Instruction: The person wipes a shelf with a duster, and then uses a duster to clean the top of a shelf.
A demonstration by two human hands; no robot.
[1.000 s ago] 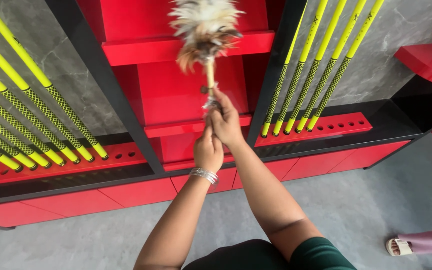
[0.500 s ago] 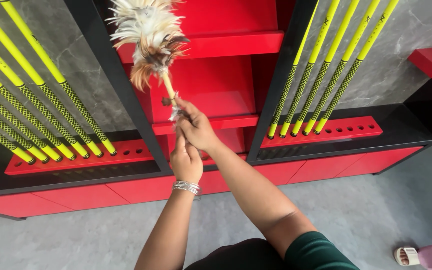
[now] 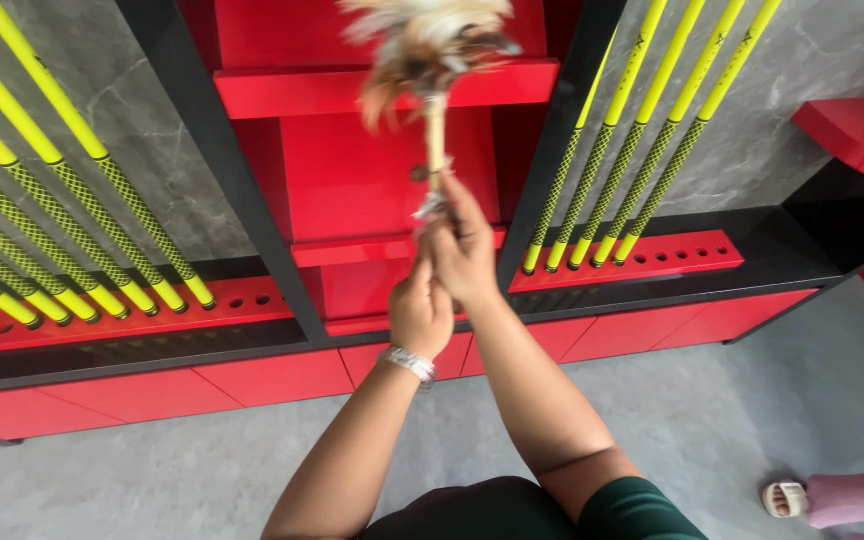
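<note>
The feather duster has a shaggy head of brown and cream feathers, blurred, on a thin pale stick. The head sits right at the front edge of the upper red shelf in the middle bay. Both arms are stretched up and forward — the right hand has its fingers curled tight around the bottom of the stick. The left hand is tucked just below, fist closed, touching the right. Can't tell if it's actually gripping the stick.
</note>
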